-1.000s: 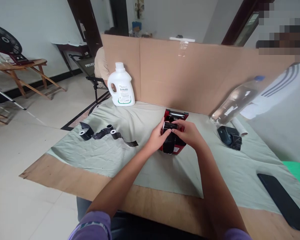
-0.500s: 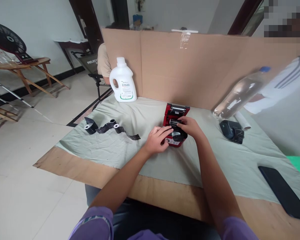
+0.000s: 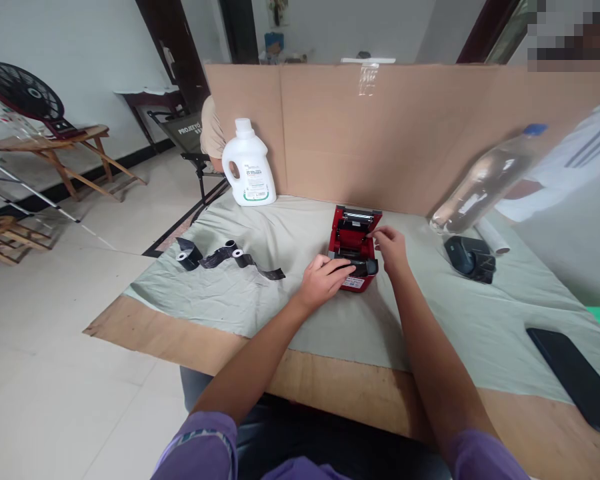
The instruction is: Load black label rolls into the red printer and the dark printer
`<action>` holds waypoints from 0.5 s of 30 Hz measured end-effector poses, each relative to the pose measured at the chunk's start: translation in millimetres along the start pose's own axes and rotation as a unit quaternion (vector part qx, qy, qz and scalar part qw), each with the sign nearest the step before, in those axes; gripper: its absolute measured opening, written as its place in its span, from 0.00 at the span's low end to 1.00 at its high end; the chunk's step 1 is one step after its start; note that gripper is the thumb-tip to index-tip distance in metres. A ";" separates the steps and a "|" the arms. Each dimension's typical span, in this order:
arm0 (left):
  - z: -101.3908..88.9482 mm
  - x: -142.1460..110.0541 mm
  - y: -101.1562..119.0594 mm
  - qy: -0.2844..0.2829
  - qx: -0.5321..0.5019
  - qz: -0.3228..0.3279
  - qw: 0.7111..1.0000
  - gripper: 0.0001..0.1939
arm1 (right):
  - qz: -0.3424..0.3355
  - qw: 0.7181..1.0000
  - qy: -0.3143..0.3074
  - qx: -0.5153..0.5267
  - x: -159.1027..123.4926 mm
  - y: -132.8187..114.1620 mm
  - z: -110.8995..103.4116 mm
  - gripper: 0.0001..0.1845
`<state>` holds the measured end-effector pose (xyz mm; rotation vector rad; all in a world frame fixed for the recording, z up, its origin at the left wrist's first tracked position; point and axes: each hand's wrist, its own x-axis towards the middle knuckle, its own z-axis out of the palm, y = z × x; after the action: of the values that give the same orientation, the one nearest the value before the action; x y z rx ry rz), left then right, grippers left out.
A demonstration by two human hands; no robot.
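Observation:
A small red label printer (image 3: 353, 283) stands on the cloth with its lid (image 3: 356, 220) raised. Across its front opening lies a dark strip (image 3: 363, 267), and some of the inside is hidden by my fingers. My left hand (image 3: 326, 279) reaches over the printer's front left side, fingers stretched out and resting on the strip. At the right edge of the lid is my right hand (image 3: 391, 248), its thumb and fingertips pinched together on that edge. To the left lie several small black rolls (image 3: 189, 257) with unwound tails.
Behind the printer stands a cardboard panel (image 3: 355, 133), with a white jug (image 3: 250, 167) at its left. On the right are a clear bottle (image 3: 487, 180), a black mouse (image 3: 461, 257), a white tube (image 3: 493, 235) and a phone (image 3: 575, 373). Other people sit beyond the panel.
My right hand has left the dark roll inside the printer and moved to the lid's right edge. My left hand stays on the front; the roll now shows less.

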<state>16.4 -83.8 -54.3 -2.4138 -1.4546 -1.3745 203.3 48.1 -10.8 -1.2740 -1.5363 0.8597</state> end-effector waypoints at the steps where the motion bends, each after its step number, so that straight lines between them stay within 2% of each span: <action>1: -0.4 0.1 0.2 0.004 -0.005 0.001 1.000 0.17 | 0.006 0.999 0.039 0.034 2.0 1.9 -0.5 0.16; 3: -1.6 0.6 0.9 0.004 -0.022 0.006 1.000 0.17 | -0.014 0.995 0.053 0.082 5.3 3.1 -0.8 0.24; 6: -4.6 1.2 2.2 -0.007 -0.049 0.016 0.999 0.18 | -0.055 0.993 -0.008 0.100 5.7 -0.6 0.0 0.30; 8: -6.4 1.3 2.7 -0.010 -0.063 0.025 0.998 0.19 | -0.060 0.994 -0.018 0.094 0.6 -3.4 0.3 0.27; 10: -7.5 1.1 2.4 -0.013 -0.071 0.028 0.997 0.19 | -0.073 0.993 0.000 0.090 -10.1 -3.7 -0.2 0.23; 13: -7.6 0.8 1.5 -0.015 -0.072 0.018 0.997 0.18 | -0.131 0.988 0.047 0.070 -34.9 2.3 -2.0 0.16; 15: -6.5 1.2 1.8 -0.014 -0.073 0.001 0.997 0.17 | -0.159 0.984 0.056 0.055 -51.4 10.3 -3.5 0.11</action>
<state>13.6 -86.6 -48.8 -2.5292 -1.4043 -1.5029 211.3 0.1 -30.4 -0.9476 -1.5274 0.6450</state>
